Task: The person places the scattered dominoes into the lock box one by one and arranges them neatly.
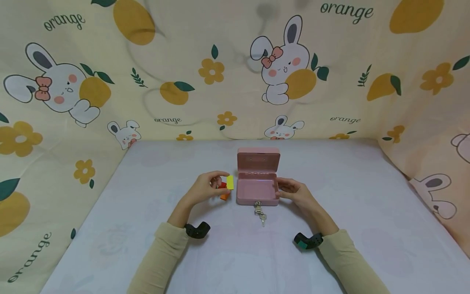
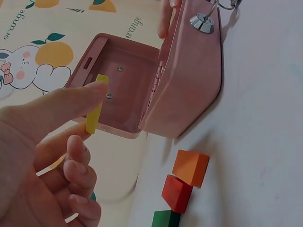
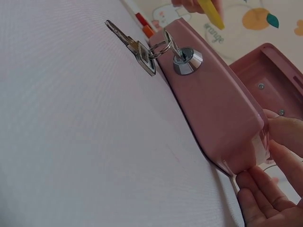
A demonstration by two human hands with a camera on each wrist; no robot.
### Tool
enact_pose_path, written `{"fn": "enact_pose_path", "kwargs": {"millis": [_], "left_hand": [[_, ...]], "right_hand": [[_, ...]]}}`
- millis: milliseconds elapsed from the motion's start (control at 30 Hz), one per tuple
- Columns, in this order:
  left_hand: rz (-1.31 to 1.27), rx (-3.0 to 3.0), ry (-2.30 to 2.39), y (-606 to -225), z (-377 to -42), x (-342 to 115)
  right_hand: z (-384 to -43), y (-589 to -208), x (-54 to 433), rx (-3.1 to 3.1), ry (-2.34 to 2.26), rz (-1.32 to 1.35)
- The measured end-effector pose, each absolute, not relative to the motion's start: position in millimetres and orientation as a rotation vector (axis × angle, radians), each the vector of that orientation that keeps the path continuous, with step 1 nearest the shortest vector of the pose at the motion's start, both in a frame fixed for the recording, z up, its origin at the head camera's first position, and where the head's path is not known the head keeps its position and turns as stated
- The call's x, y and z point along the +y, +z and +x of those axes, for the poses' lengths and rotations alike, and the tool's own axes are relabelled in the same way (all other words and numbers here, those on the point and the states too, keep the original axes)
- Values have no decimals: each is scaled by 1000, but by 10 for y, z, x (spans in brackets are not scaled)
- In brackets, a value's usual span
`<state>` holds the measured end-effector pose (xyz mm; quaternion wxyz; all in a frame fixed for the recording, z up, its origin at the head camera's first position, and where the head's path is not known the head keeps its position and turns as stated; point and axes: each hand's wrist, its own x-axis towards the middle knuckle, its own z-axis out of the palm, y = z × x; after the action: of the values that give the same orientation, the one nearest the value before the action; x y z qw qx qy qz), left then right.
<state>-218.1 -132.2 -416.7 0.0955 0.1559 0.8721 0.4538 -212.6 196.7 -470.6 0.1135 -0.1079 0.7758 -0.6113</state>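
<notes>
Two hands, both busy. Left hand (image 1: 205, 186) pinches the yellow block (image 1: 230, 182) end to end between thumb and a finger, just left of the pink box (image 3: 210, 101), clear of the worktop (image 1: 235, 261); its other fingers curl loosely. Right hand (image 1: 298, 194) holds the box at its right end, some fingers by the bottom corner. Lid (image 1: 258, 162) is up. Orange block (image 2: 190, 168), red block (image 2: 177, 194) and green block (image 2: 165, 219) sit near the box's left end.

Handling, my read: light, even pinch; block looks slim, could twist or slip. If crossing the rim, lift well over it, then release low, no drop. Brace the box against sliding, don't push on the raised lid. Mind the keys (image 3: 137, 51) at the front lock (image 3: 188, 62), possible snag.
</notes>
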Motion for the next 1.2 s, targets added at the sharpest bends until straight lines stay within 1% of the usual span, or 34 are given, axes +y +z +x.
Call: {"fn": "enact_pose_path", "kwargs": {"millis": [833, 1200], "left_hand": [[647, 2520, 1465, -4167, -2208, -1058], [622, 2540, 1424, -4183, -2224, -943]], "right_hand": [[-2117, -4683, 1965, 2272, -1793, -309], [-2117, -4683, 1963, 2231, -1828, -295]]}}
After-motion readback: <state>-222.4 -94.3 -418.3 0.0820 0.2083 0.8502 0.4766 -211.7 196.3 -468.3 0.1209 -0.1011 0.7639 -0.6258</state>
